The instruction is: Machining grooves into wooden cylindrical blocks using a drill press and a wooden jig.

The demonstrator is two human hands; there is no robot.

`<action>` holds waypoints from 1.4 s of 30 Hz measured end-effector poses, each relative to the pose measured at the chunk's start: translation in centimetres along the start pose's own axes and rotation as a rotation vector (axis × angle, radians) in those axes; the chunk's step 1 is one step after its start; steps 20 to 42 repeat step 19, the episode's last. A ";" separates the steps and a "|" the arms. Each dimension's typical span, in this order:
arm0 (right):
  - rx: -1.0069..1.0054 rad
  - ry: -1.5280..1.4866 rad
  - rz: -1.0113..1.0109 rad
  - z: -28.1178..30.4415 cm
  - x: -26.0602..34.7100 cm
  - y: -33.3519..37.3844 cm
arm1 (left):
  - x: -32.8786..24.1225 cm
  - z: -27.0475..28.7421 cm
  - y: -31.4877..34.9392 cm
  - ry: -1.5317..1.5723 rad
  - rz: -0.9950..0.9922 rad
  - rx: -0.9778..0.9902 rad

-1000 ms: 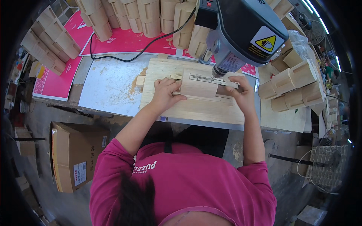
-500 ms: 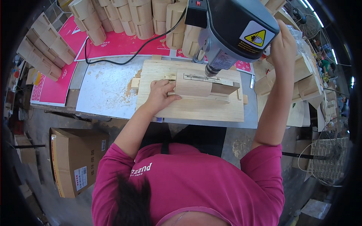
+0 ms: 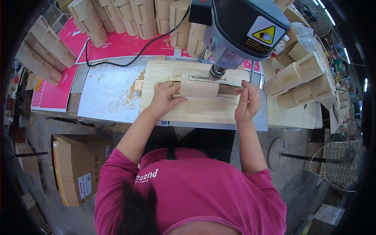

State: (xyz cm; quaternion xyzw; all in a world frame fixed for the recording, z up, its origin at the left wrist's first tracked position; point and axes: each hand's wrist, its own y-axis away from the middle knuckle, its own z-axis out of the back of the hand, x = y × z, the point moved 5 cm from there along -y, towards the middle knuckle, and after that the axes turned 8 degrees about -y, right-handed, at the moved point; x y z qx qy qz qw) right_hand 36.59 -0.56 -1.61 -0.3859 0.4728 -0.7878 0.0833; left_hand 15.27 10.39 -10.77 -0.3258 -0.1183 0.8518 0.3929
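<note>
A pale wooden block [image 3: 199, 89] with a cut-out at its right part lies on a flat wooden board [image 3: 196, 113], under a drill press [image 3: 244, 29]. The drill's chuck [image 3: 216, 73] hangs just above the block's far side. My left hand [image 3: 163, 98] grips the block's left end, the thumb along its near side. At the right end my right hand [image 3: 248, 102] is closed, its fingertips against the block's end; the fingers partly hide what they touch. A slotted strip [image 3: 199, 78] runs along the block's far edge.
Stacks of similar wooden pieces [image 3: 143, 19] stand along the back, with others at left [image 3: 49, 45] and right [image 3: 301, 74]. A black cable [image 3: 137, 55] crosses pink sheets [image 3: 117, 47]. A cardboard box [image 3: 74, 168] sits on the floor at left, a fan [image 3: 344, 154] at right.
My right hand has left the drill press's right side and come down to the block's right end. The left hand keeps its grip, with the block a little further left.
</note>
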 end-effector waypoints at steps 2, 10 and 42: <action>-0.049 -0.071 -0.002 0.1 -0.1 0.0 | 0.0 0.2 0.0 -0.007 0.015 0.013; -0.059 0.088 -0.001 4.0 4.3 -10.1 | -0.8 0.2 -0.3 -0.052 0.009 -0.002; 0.210 0.142 -0.194 0.9 -1.8 -19.4 | -3.0 -2.1 -1.2 -0.056 0.013 -0.032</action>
